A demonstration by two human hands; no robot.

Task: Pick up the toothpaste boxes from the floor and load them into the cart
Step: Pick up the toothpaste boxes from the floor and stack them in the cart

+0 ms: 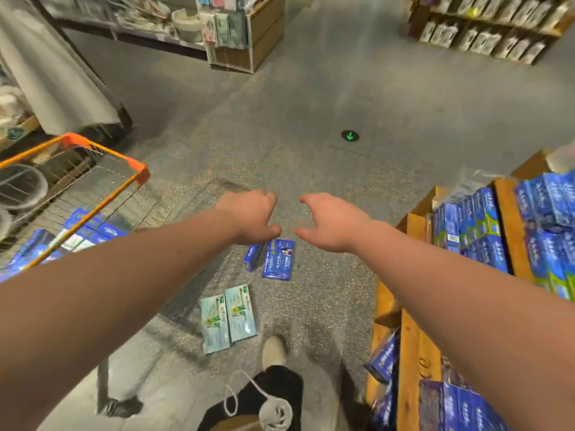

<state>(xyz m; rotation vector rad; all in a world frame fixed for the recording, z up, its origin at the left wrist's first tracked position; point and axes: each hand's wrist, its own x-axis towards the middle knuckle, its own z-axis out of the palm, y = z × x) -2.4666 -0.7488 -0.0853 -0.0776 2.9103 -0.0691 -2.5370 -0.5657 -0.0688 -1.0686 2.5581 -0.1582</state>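
Left hand (249, 217) and right hand (331, 227): both empty, fingers loosely curled, above the floor. 2 blue toothpaste boxes (278, 259) lie at their 6 o'clock, 2 pale boxes (228, 318) further down. Cart (137, 168) at 9 o'clock contains loaded boxes (102, 228).

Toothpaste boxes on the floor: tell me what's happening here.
A person reaches both bare hands out over the floor, the left hand and right hand loosely curled and holding nothing. Just below them lie two blue boxes; two pale green boxes lie nearer the person's shoe. The orange-rimmed cart at the left already holds more blue boxes. The four floor boxes are not yet picked up.
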